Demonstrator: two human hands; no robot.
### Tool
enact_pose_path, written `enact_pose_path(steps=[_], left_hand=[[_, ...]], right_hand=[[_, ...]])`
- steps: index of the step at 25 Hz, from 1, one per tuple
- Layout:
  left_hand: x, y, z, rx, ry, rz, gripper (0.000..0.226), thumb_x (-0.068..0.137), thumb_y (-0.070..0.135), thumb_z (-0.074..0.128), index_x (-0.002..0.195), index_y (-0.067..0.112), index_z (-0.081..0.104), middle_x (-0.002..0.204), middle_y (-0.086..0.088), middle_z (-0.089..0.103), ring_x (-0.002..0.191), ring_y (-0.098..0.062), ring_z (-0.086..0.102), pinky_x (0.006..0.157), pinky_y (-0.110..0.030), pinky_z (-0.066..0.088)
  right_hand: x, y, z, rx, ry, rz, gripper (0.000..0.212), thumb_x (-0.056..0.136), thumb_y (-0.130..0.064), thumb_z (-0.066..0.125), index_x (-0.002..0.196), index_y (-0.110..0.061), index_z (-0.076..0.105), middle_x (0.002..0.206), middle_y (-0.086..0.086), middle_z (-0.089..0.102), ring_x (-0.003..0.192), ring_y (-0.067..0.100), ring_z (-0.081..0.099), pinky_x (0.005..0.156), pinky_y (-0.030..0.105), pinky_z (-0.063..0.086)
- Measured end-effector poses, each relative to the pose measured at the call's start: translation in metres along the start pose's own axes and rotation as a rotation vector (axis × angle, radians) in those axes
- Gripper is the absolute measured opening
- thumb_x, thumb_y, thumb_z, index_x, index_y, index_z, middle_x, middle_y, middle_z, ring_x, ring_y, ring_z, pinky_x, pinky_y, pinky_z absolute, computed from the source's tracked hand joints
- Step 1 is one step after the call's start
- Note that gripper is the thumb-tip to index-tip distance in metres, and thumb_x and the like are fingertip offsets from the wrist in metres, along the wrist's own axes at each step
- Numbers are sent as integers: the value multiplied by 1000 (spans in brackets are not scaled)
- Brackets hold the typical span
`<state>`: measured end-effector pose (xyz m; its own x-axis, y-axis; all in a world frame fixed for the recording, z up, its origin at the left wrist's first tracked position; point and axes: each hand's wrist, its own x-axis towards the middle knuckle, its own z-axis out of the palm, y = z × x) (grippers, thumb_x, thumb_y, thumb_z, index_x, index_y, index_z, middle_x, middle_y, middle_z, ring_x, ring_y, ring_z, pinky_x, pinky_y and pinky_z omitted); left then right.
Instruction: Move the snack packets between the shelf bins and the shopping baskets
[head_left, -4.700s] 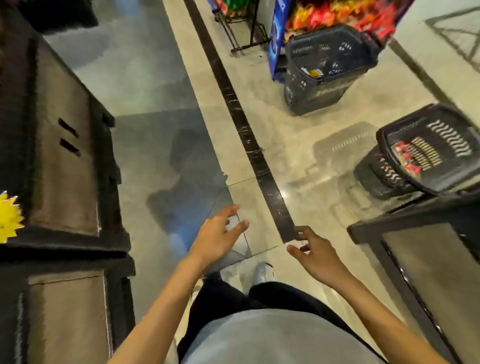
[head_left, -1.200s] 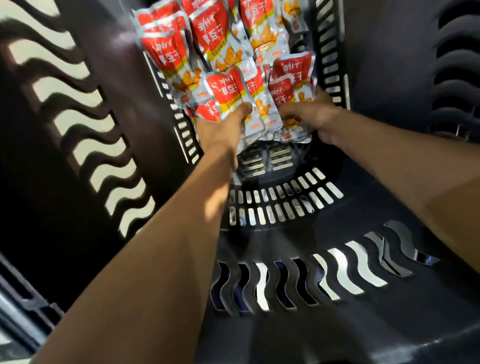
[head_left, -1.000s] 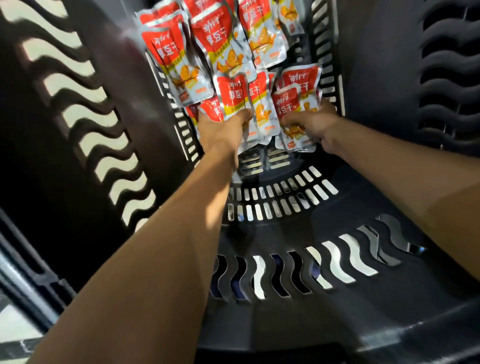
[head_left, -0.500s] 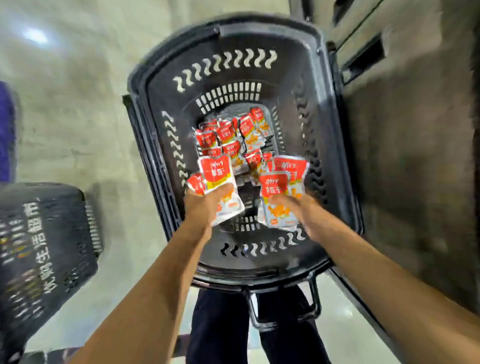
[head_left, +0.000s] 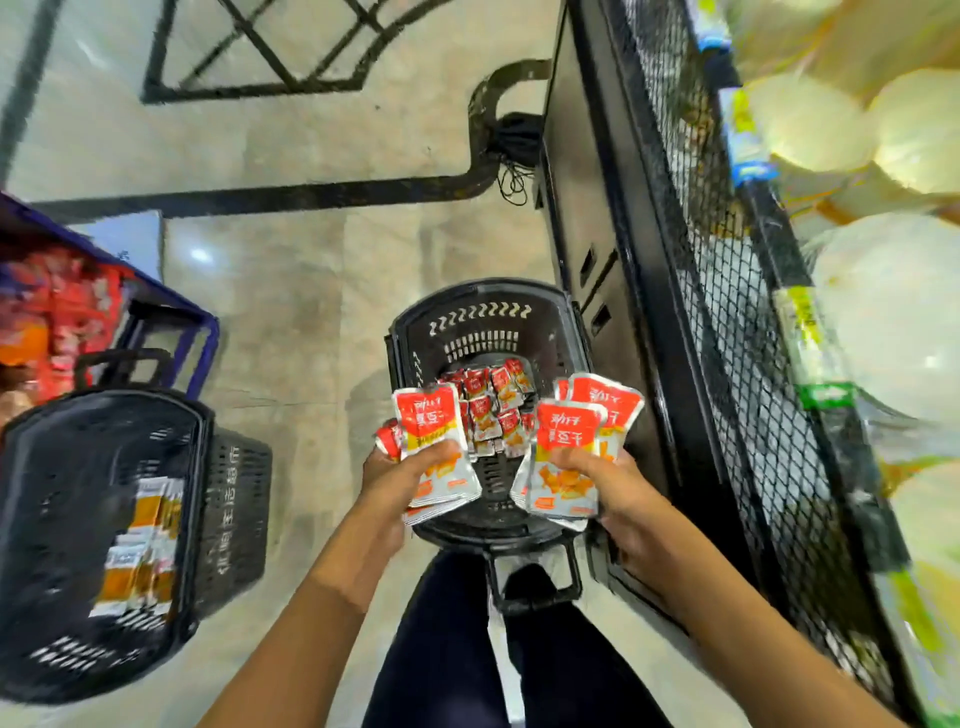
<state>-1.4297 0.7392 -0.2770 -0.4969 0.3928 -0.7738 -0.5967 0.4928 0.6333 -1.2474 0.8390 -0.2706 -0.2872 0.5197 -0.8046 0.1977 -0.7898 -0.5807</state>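
Left hand (head_left: 397, 480): grasping the left stack of snack packets (head_left: 431, 431), thumb across the front of the top packet, fingers behind; the red-and-silver packets fan upward, their print upside down to the camera
Right hand (head_left: 610, 486): grasping the right stack of snack packets (head_left: 571, 441) the same way, thumb on the front; at least two red tops show, one behind the other
Where the held packets are: both stacks are in the air above the near half of the centre basket (head_left: 467, 332); they are apart from each other, and the basket's contents show in the gap between them
Centre basket: black with slotted walls; stands on the floor (head_left: 311, 291) right in front of the person's dark trousers (head_left: 441, 649); its handle (head_left: 535, 603) is folded down toward the legs; its right side is just beside the base of the mesh shelf (head_left: 727, 322)
Loose packets (head_left: 493, 400): a heap of the same red-and-silver kind on the basket bottom
Side basket (head_left: 234, 519): black, on the floor to the person's left, well apart from the centre basket; orange-and-white packets (head_left: 140, 545) lie inside; blurred
Blue rack (head_left: 205, 338): beyond the side basket at the left edge; holds red and orange packs, too blurred to read
Mesh shelf: black wire front running up the right side; pale bags (head_left: 893, 322) sit behind the mesh
Floor: beige tiles with black inlaid lines
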Motion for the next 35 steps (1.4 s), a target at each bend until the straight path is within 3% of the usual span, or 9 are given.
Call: enact_pose_path(steps=[4, 8, 11, 14, 19, 23, 26, 30, 35], left_hand=[[-63, 6, -20, 11, -107, -1, 34, 71, 2, 77, 97, 16, 63, 93, -9, 72, 75, -23, 69, 76, -37, 56], [-89, 16, -42, 68, -236, 55, 40, 66, 1, 77, 100, 16, 62, 92, -9, 72, 73, -22, 69, 77, -39, 56], [-100, 18, -65, 190, -371, 66, 33, 70, -1, 76, 95, 16, 63, 89, -8, 72, 74, -24, 68, 79, -41, 56], [-108, 16, -84, 352, -491, 37, 33, 72, 3, 76, 102, 10, 66, 93, -11, 73, 78, -26, 69, 73, -37, 57], [-136, -2, -76, 592, -737, 37, 21, 74, 0, 74, 92, 10, 66, 73, -4, 72, 57, -15, 67, 57, -29, 58], [-175, -35, -52, 773, -953, -25, 25, 67, 7, 81, 86, 11, 66, 74, -6, 72, 61, -20, 68, 70, -45, 58], [-223, -78, -36, 886, -1141, -17, 16, 80, -3, 67, 83, 12, 62, 63, -1, 69, 51, -12, 65, 50, -27, 56], [-290, -153, -28, 1040, -1305, -55, 31, 68, 2, 76, 94, 12, 64, 74, -4, 72, 62, -16, 68, 58, -31, 56], [-373, -259, -43, 1273, -1455, -96, 46, 63, 7, 78, 106, 7, 62, 80, -6, 72, 63, -18, 70, 58, -28, 55]], right_hand=[[-76, 4, 3, 9, -53, -81, 26, 81, -1, 65, 103, -13, 60, 80, 1, 74, 72, 16, 71, 64, 28, 57], [-132, 18, 13, 133, -20, -166, 25, 83, -2, 62, 103, -15, 60, 86, 3, 73, 72, 15, 71, 58, 24, 56], [-165, 52, 30, 247, 79, -221, 23, 83, -3, 62, 101, -17, 60, 84, 2, 73, 72, 15, 71, 63, 28, 56], [-195, 99, 51, 419, 215, -229, 24, 80, 1, 63, 98, -15, 60, 78, 3, 73, 70, 20, 70, 67, 36, 55], [-250, 184, 73, 662, 378, -289, 60, 58, -9, 73, 116, -9, 58, 96, 11, 73, 86, 29, 70, 81, 44, 55], [-296, 249, 77, 851, 504, -348, 73, 45, -14, 81, 114, -7, 59, 88, 9, 74, 75, 24, 72, 59, 33, 58], [-335, 300, 77, 994, 619, -426, 102, 15, -31, 94, 109, -10, 60, 92, 11, 74, 79, 25, 72, 61, 34, 57], [-388, 377, 73, 1168, 761, -428, 71, 55, -10, 82, 120, -8, 55, 99, 14, 72, 84, 27, 71, 67, 36, 57], [-463, 464, 64, 1375, 966, -442, 57, 59, -10, 69, 115, -12, 56, 89, 8, 74, 76, 22, 72, 60, 32, 58]])
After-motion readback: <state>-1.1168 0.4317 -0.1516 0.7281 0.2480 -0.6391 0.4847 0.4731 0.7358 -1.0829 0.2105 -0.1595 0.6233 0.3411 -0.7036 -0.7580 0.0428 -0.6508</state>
